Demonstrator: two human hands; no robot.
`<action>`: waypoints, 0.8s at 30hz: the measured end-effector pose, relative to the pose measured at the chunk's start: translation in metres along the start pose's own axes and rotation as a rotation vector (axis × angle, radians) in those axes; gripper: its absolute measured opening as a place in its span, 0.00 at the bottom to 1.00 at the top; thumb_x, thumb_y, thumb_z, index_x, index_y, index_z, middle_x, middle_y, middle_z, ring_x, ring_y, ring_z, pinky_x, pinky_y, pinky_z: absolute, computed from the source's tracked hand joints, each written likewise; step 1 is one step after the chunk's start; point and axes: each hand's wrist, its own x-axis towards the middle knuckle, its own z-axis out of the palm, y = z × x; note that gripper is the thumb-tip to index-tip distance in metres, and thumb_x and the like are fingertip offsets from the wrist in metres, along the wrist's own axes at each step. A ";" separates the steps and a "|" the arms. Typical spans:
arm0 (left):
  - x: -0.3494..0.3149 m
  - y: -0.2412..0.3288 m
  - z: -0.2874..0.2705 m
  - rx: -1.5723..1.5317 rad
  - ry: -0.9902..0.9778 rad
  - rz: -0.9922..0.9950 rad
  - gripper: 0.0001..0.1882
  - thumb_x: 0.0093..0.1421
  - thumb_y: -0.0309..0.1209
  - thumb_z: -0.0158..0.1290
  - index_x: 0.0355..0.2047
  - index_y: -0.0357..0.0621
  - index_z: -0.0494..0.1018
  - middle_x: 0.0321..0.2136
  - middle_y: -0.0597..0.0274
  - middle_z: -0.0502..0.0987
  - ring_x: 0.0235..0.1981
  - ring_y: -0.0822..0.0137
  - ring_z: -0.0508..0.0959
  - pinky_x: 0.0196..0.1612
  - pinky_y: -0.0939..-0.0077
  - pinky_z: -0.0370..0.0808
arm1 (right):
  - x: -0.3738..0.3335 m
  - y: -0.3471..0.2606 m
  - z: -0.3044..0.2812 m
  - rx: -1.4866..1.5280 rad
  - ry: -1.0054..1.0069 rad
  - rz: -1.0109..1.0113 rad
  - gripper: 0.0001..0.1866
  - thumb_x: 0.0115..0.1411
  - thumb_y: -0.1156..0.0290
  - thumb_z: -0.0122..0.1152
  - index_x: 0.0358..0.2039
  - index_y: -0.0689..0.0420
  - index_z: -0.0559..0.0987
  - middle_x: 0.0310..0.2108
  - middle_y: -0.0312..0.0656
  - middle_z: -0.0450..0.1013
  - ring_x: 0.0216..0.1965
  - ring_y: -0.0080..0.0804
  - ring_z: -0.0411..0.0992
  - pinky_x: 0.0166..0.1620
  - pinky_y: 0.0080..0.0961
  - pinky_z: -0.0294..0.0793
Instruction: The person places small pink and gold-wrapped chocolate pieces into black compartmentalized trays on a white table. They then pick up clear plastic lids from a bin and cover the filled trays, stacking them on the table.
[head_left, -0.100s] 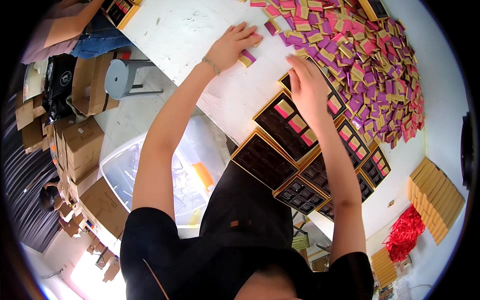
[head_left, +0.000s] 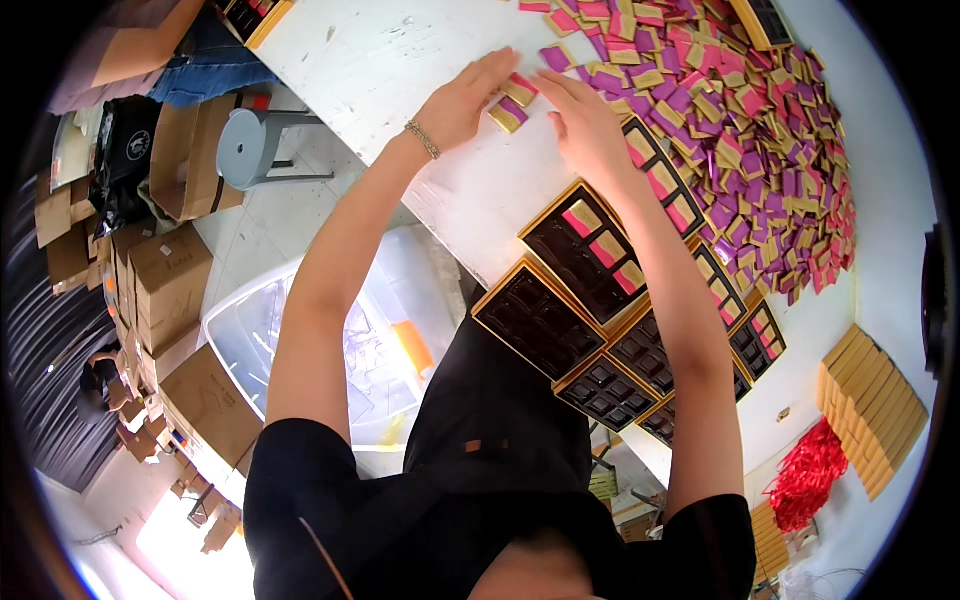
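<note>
On the white table (head_left: 350, 60), two small foil-wrapped pieces lie between my hands. One is purple and gold (head_left: 508, 114), the other pink and gold (head_left: 519, 90). My left hand (head_left: 462, 103), with a bracelet at the wrist, is beside them, fingers stretched out. Across from it, my right hand (head_left: 592, 130) reaches in with extended fingers, its fingertips close to the pink piece. Below my right forearm are gold-edged boxes with dark compartment trays (head_left: 575, 255); several trays hold a row of pink-and-gold pieces (head_left: 608, 248), and others (head_left: 540, 320) show bare compartments.
A large heap of pink, purple and gold pieces (head_left: 740, 150) covers the far right of the table. A clear plastic bin (head_left: 250, 330) and a grey stool (head_left: 245, 150) stand at left, near cartons (head_left: 170, 280). Another person's arm (head_left: 150, 50) shows at upper left.
My right hand has moved left and away from me, from above the boxes to beside the loose pieces. My left fingers have drawn together. The whole view has shifted slightly.
</note>
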 end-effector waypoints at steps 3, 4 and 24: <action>-0.018 -0.004 -0.021 -0.157 -0.060 -0.218 0.29 0.55 0.22 0.54 0.58 0.54 0.67 0.56 0.66 0.70 0.55 0.61 0.72 0.53 0.68 0.75 | 0.029 0.003 0.029 -0.170 -0.172 -0.183 0.20 0.58 0.80 0.54 0.52 0.55 0.73 0.55 0.37 0.69 0.54 0.39 0.67 0.53 0.32 0.72; -0.022 -0.005 -0.025 -0.064 -0.034 -0.174 0.28 0.55 0.23 0.55 0.58 0.54 0.68 0.55 0.67 0.71 0.53 0.61 0.73 0.51 0.68 0.75 | 0.032 -0.001 0.031 -0.194 -0.257 -0.124 0.21 0.58 0.78 0.56 0.53 0.55 0.73 0.54 0.37 0.69 0.54 0.39 0.67 0.53 0.32 0.72; -0.175 0.142 -0.010 -0.203 -0.051 0.170 0.24 0.41 0.22 0.64 0.42 0.45 0.79 0.44 0.62 0.78 0.44 0.57 0.75 0.45 0.69 0.75 | -0.175 -0.124 -0.018 0.013 0.220 0.174 0.15 0.51 0.67 0.69 0.38 0.55 0.77 0.32 0.40 0.73 0.34 0.41 0.70 0.36 0.34 0.71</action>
